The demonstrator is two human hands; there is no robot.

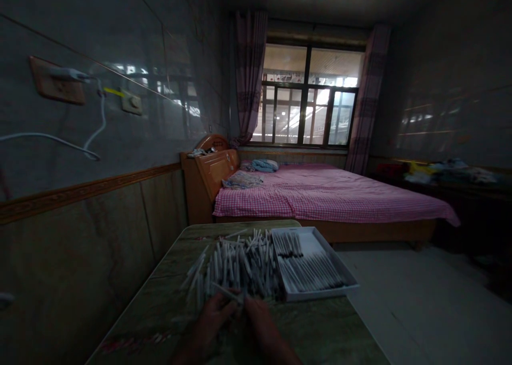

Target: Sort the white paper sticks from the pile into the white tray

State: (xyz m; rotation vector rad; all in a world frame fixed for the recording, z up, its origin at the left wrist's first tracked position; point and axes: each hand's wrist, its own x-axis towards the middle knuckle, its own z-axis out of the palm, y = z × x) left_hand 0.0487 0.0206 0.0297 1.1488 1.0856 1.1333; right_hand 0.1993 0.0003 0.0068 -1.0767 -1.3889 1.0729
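My left hand (216, 313) is closed around a slim white pen-like stick (224, 290) that slants up to the left. Close beside it, my right hand (259, 314) is closed at the lower right end of that stick; blur and dim light hide exactly what its fingertips grip. Just beyond both hands lies a loose heap of similar white sticks (236, 261). To the right of the heap, a shallow white tray (314, 240) holds more sticks laid side by side in two rows, with dark tips showing.
The hands work over a green patterned table (160, 311). Past its far edge stands a bed with a pink checked sheet (320, 194) and wooden headboard (210, 176). A tiled wall with a socket (60, 82) and white cable (102, 114) runs along the left.
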